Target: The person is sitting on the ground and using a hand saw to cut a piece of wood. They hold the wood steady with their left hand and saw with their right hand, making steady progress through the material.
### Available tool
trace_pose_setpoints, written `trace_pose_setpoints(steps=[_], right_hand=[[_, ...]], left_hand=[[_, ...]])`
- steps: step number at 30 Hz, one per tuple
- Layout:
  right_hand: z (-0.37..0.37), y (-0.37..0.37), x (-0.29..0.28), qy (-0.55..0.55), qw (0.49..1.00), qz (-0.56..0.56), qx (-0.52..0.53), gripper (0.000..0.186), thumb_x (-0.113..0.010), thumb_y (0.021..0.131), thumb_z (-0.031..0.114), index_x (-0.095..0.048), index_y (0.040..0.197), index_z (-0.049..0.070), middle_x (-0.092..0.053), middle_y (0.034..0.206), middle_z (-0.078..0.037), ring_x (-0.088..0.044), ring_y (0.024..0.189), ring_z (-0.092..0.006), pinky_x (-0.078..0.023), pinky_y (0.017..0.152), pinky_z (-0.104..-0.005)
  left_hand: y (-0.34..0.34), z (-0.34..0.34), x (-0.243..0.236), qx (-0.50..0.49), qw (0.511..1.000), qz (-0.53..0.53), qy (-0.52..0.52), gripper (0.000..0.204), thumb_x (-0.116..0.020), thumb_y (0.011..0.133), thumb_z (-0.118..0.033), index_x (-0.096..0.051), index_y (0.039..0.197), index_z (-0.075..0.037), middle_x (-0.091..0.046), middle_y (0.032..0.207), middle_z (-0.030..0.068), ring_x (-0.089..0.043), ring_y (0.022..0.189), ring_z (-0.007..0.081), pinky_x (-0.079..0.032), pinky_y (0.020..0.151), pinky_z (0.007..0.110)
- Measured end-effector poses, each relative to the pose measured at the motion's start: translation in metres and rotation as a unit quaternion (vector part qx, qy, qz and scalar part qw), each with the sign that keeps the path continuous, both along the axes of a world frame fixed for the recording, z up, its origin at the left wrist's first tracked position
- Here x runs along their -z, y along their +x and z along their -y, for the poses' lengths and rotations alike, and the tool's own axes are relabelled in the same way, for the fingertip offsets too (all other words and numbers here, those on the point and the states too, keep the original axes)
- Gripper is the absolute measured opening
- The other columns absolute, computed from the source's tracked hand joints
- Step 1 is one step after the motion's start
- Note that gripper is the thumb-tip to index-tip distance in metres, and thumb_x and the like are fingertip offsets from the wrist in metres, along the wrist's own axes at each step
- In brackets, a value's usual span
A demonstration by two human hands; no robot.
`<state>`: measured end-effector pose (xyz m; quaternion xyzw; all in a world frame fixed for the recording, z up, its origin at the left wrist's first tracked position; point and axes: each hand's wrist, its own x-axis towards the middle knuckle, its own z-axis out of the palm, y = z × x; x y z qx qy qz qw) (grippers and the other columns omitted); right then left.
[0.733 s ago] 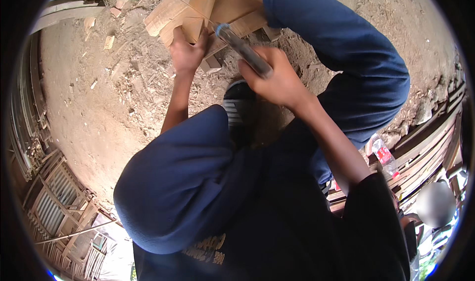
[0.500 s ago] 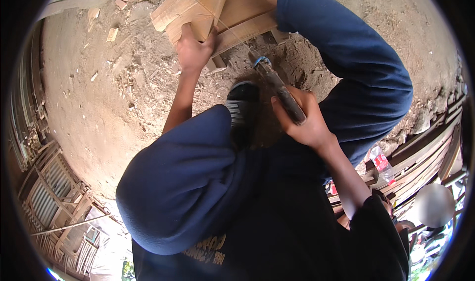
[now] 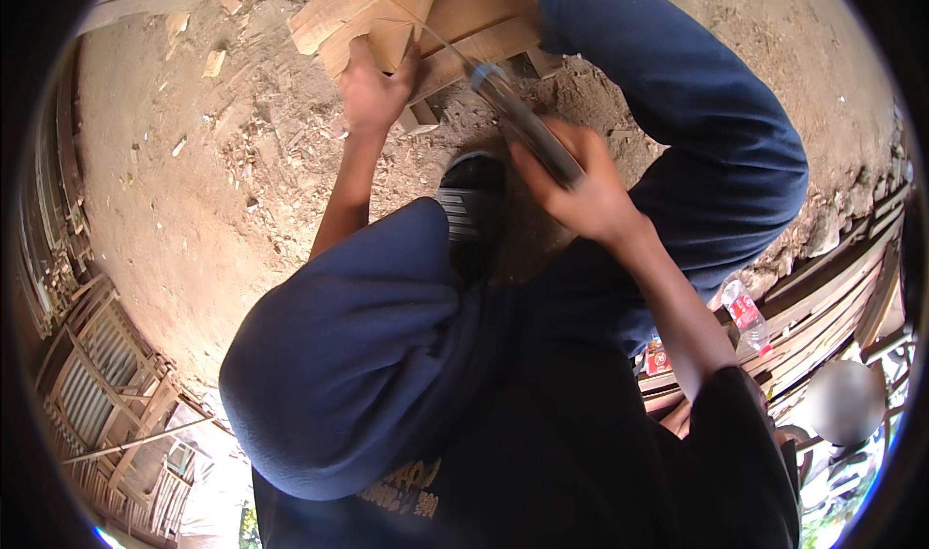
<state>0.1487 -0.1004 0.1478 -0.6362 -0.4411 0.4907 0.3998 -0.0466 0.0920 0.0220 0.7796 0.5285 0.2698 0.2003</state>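
At the top of the view, a light-brown wooden piece (image 3: 334,12) lies angled on a wider plank (image 3: 484,7). My left hand (image 3: 375,99) grips the piece's near edge, thumb and fingers spread around its corner. My right hand (image 3: 581,177) is wrapped around the dark handle (image 3: 527,123) of a handsaw, which has a blue band near its front. The saw's thin blade (image 3: 440,36), seen almost edge-on, runs across the wood just beyond my left hand. The cutting spot itself is too fine to make out.
My striped dark shoe (image 3: 469,206) rests on the dirt floor below the plank; my bent right leg (image 3: 716,133) reaches toward the wood. Wood scraps (image 3: 215,62) and shavings litter the ground. Stacked boards (image 3: 823,317) and a plastic bottle (image 3: 745,312) lie at the right.
My right hand and the saw have moved forward and slightly left, the blade sliding farther across the wood. My left hand keeps its hold.
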Motion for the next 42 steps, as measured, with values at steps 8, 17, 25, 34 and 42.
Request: trace_pose_setpoints(steps=[8,17,25,34,42], right_hand=[[0.016,-0.007,0.009,0.036,0.999,0.0,0.002,0.013,-0.062,0.091,0.012,-0.063,0.091,0.0,-0.054,0.066,-0.002,-0.05,0.063,-0.0075,-0.043,0.058,-0.0302],[-0.047,-0.007,0.016,0.006,1.0,-0.001,-0.005,0.019,-0.063,0.092,0.017,-0.06,0.085,0.0,-0.053,0.067,-0.003,-0.048,0.065,-0.0081,-0.042,0.06,-0.0308],[-0.027,-0.015,0.009,0.006,1.0,0.003,0.0,0.015,-0.063,0.09,0.012,-0.058,0.084,-0.001,-0.053,0.067,-0.001,-0.049,0.064,-0.0084,-0.043,0.059,-0.0307],[0.015,0.0,0.0,0.007,1.0,-0.012,-0.007,0.019,-0.062,0.092,0.017,-0.059,0.084,0.0,-0.052,0.066,0.0,-0.047,0.064,-0.0072,-0.041,0.057,-0.0304],[-0.042,-0.007,0.001,-0.028,1.0,-0.01,0.0,0.015,-0.061,0.092,0.014,-0.06,0.087,0.0,-0.053,0.066,0.0,-0.047,0.063,-0.0067,-0.041,0.057,-0.0291]], left_hand=[[-0.004,-0.001,-0.004,-0.014,1.0,-0.02,0.018,0.059,-0.079,0.08,-0.042,-0.054,0.108,0.004,-0.069,0.088,0.0296,-0.069,0.08,0.0465,-0.057,0.069,0.05],[0.0,0.001,0.007,0.002,1.0,0.005,-0.006,0.057,-0.079,0.079,-0.043,-0.055,0.107,0.001,-0.069,0.086,0.0291,-0.069,0.079,0.0461,-0.056,0.069,0.051],[0.002,-0.001,0.007,-0.009,1.0,0.01,-0.017,0.058,-0.078,0.08,-0.044,-0.054,0.107,0.002,-0.069,0.088,0.0295,-0.069,0.082,0.0471,-0.055,0.071,0.052],[0.005,0.003,-0.008,-0.019,1.0,-0.017,-0.016,0.058,-0.078,0.08,-0.045,-0.054,0.106,0.002,-0.069,0.088,0.0294,-0.069,0.08,0.0477,-0.056,0.072,0.052],[0.004,0.001,0.002,-0.004,1.0,-0.004,-0.019,0.058,-0.078,0.08,-0.044,-0.054,0.106,0.002,-0.069,0.087,0.0295,-0.069,0.078,0.0472,-0.056,0.069,0.051]])
